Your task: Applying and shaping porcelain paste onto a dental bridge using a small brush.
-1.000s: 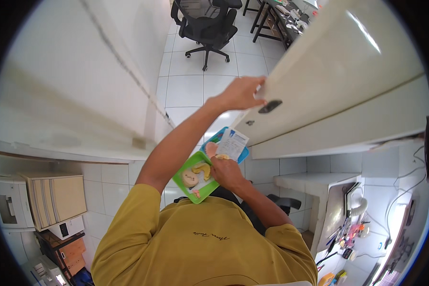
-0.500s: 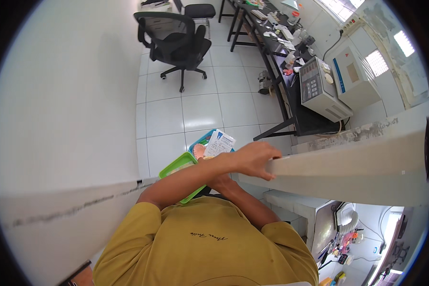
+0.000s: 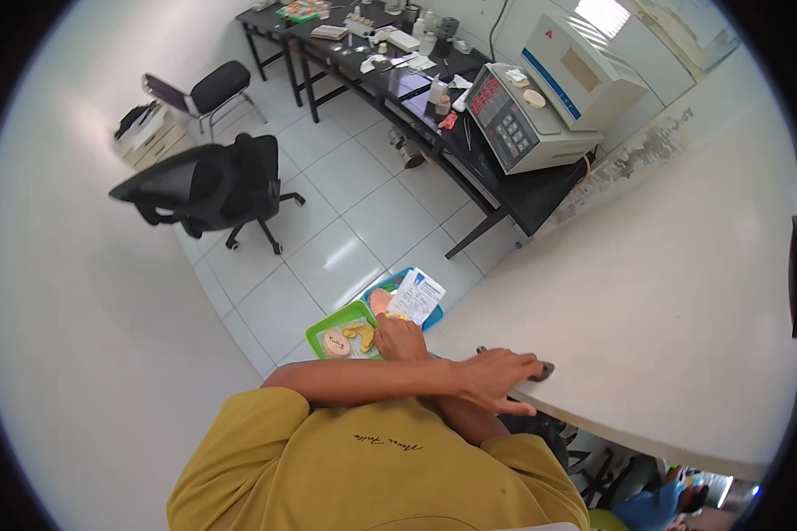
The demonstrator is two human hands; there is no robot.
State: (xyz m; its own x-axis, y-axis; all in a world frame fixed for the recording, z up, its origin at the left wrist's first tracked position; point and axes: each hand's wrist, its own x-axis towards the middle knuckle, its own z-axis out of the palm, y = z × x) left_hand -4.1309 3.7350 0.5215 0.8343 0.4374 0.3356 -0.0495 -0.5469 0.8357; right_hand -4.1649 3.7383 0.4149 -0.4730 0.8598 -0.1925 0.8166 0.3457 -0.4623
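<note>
My arms are crossed in front of my yellow shirt. My left hand [image 3: 498, 379] lies over a dark door handle [image 3: 545, 372] on the white door [image 3: 629, 327], its fingers bent onto the handle and its thumb stretched out. Under that forearm, my right hand [image 3: 400, 339] grips two small trays at their adjoining edges; its fingertips are partly hidden. The green tray [image 3: 313, 336] holds a pinkish round piece [image 3: 336, 343] and a yellow dental cast [image 3: 360, 334]. In the blue tray [image 3: 434, 319] are a pink dental model [image 3: 380, 301] and a white paper slip [image 3: 416, 295].
A black office chair [image 3: 217, 181] stands at the left on the tiled floor [image 3: 328, 252]. Along the far wall runs a black workbench [image 3: 540, 190] with a grey machine [image 3: 522, 124] and small bottles. At lower right, beyond the door, a person in blue [image 3: 651, 507] is partly visible.
My left hand has moved from the door's edge down to its handle. The door's broad face now shows. My view has turned to the right, and the trays are less covered by my arm.
</note>
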